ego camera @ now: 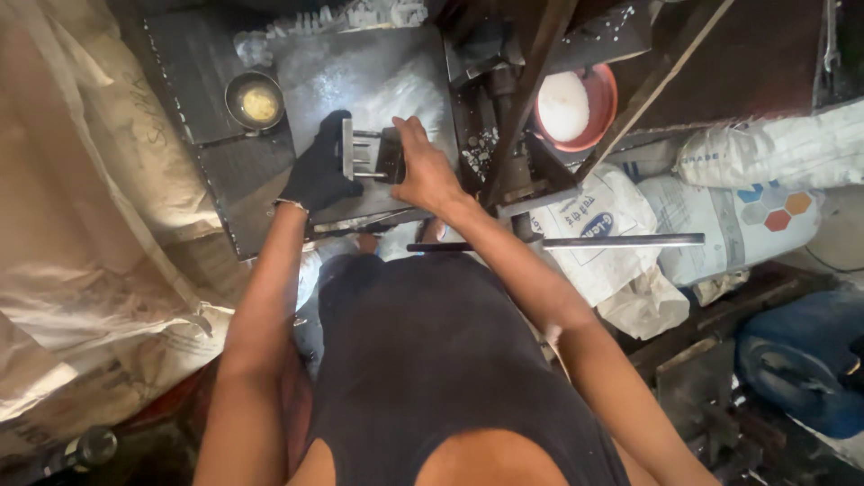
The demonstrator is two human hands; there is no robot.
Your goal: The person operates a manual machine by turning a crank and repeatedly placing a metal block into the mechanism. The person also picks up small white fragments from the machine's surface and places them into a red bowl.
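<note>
On a dark steel work plate (pixel 360 81) lies a small metal mould (pixel 371 155) made of two blocks joined by thin rods. My left hand (pixel 319 166), in a black glove, grips the mould's left block. My bare right hand (pixel 423 171) holds the right block from the side. Both hands are closed on the mould, with the rods showing between them. White powder is smeared over the plate behind the mould.
A small round tin (pixel 256 102) with yellowish paste sits at the plate's left. A red bowl (pixel 605 90) of white powder stands right of a press frame (pixel 513 117). A steel lever bar (pixel 576 241) runs sideways. White sacks (pixel 756 180) lie right, brown sacking (pixel 81 225) left.
</note>
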